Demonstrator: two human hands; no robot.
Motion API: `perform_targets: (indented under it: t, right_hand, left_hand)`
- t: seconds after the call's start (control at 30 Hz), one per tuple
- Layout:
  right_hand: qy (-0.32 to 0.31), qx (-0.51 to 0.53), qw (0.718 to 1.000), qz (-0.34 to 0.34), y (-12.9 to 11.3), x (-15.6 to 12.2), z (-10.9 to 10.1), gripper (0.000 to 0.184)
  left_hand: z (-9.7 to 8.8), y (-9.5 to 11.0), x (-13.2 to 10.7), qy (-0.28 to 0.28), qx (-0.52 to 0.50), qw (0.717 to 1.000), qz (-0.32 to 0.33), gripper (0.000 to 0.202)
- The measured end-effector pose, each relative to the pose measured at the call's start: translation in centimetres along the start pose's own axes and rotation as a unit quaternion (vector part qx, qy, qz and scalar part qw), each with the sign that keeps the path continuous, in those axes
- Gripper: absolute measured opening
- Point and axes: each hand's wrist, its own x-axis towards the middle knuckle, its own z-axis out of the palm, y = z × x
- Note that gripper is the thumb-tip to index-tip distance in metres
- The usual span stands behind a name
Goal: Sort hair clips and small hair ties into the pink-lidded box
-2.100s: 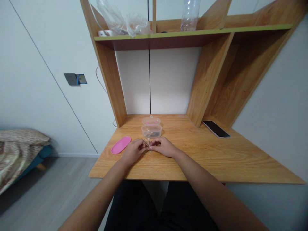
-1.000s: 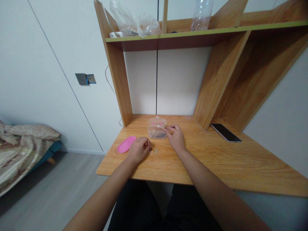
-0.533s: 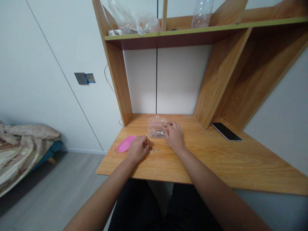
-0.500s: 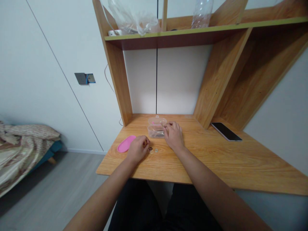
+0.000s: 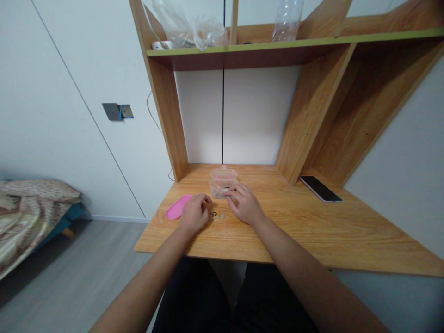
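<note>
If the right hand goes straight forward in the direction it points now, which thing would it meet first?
Most likely the clear plastic box; the fingertips of the right hand overlap its front in this view, though contact is unclear.

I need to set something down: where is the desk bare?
The desk is bare between the right hand and the phone, and in front of the phone. It is crowded around the left hand: pink oval piece, small items, clear box.

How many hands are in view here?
2: the left hand beside the pink lid, the right hand at the near right of the clear box, partly covering it.
</note>
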Motion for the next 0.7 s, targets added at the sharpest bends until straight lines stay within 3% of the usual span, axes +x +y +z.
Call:
perform_targets:
  t: [0.13, 0.27, 0.43, 0.7]
  right_hand:
    - [-0.090, 0.047, 0.992, -0.071, -0.8, -0.8, 0.2, 0.010]
    - [-0.127, 0.065, 0.986, -0.082, -0.9, -1.0, 0.5, 0.019]
    - [-0.137, 0.074, 0.986, -0.062, -0.5, -0.9, 0.9, 0.008]
    - [-0.112, 0.078, 0.991, -0.001, 0.2, -1.0, 1.5, 0.010]
  left_hand:
    - [-0.1, 0.3, 0.0, -0.035, -0.007, 0.999, 0.029, 0.025]
    - [-0.3, 1.0, 0.0, -0.071, -0.018, 0.995, 0.068, 0.023]
    - [-0.2, 1.2, 0.0, -0.089, -0.029, 0.992, 0.085, 0.020]
    - [-0.4, 1.4, 0.1, -0.102, -0.053, 0.990, 0.079, 0.015]
